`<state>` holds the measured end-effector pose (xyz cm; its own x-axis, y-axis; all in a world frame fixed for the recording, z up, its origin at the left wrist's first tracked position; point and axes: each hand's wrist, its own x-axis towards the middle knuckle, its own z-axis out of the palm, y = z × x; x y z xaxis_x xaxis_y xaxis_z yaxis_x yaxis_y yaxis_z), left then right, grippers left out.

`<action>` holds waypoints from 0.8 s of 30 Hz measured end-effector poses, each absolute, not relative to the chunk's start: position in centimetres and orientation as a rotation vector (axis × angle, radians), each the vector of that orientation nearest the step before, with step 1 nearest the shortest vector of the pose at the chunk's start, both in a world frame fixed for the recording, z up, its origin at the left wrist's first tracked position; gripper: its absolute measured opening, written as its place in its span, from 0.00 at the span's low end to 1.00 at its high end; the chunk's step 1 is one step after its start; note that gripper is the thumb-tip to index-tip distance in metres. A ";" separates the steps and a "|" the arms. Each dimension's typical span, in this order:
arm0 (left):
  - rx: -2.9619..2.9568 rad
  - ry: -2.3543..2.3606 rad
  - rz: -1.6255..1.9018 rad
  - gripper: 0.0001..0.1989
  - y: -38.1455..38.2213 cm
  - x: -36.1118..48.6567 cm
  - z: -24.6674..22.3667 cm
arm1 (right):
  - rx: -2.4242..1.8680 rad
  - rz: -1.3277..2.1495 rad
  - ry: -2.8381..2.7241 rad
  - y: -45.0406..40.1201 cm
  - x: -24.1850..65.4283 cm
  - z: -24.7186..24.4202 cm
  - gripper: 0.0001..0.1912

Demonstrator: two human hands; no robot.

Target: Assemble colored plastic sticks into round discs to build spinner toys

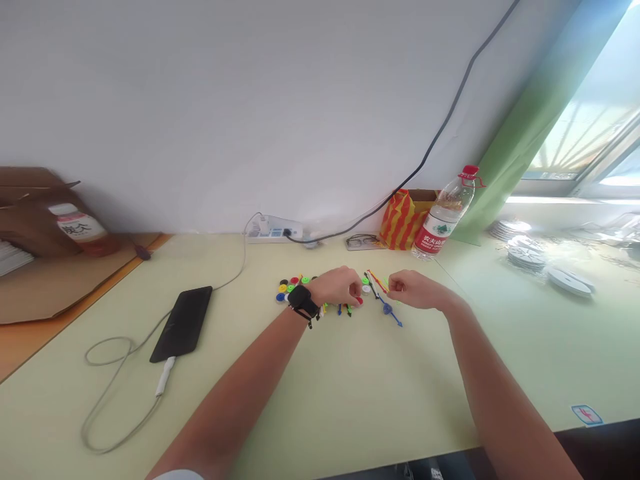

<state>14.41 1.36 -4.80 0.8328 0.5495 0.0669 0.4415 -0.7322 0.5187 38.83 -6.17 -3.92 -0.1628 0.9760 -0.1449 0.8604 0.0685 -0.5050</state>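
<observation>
My left hand (339, 287), with a black watch (303, 301) on its wrist, reaches over a row of small coloured round discs and arrow-tipped sticks. Its fingers are curled together, and a red disc (359, 301) shows beside the fingertips; whether they grip it I cannot tell. To the right, my right hand (416, 289) is closed in a pinch, its contents hidden. Between the hands lie a blue arrow-tipped stick with a round middle (387, 309) and thin red and yellow sticks (377, 283). Green discs (305, 280) and a blue disc (280, 298) lie left of my left hand.
A plastic water bottle (443, 223) stands by a striped bag (403, 220) near the wall. Behind the pieces are a power strip (275, 230) and glasses (363, 241). A black phone (183, 323) with its cable lies left; stacked white discs (525, 255) sit far right.
</observation>
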 end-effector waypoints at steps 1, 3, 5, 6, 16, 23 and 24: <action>2.532 0.746 0.336 0.09 1.2 14.4 -4.6 | -1.897 0.720 -2.106 -6.2 38.7 -4.0 0.14; 2.553 0.798 0.410 0.09 1.0 14.2 -4.2 | -1.970 0.771 -2.122 -6.3 38.4 -4.3 0.15; 2.554 0.823 0.468 0.09 0.8 13.9 -3.6 | -1.992 0.868 -2.164 -6.4 38.4 -4.6 0.13; 2.546 0.821 0.493 0.09 0.6 13.7 -3.2 | -1.980 0.918 -2.183 -6.6 38.5 -4.6 0.11; 2.417 0.553 0.712 0.17 -1.9 14.8 -1.6 | -1.310 1.204 -1.642 -6.8 37.4 -4.6 0.20; 2.344 0.561 0.829 0.06 -1.4 15.4 -3.0 | -1.112 1.245 -1.367 -5.7 35.0 -6.2 0.21; 2.335 0.559 0.834 0.07 -1.2 15.4 -3.1 | -1.100 1.270 -1.354 -5.6 35.1 -6.3 0.20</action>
<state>15.42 -1.18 -3.15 0.7152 0.5539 0.4263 0.1836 -0.7373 0.6501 35.15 -5.64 -6.27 -0.1500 0.9871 0.0559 0.0068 0.0575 -0.9983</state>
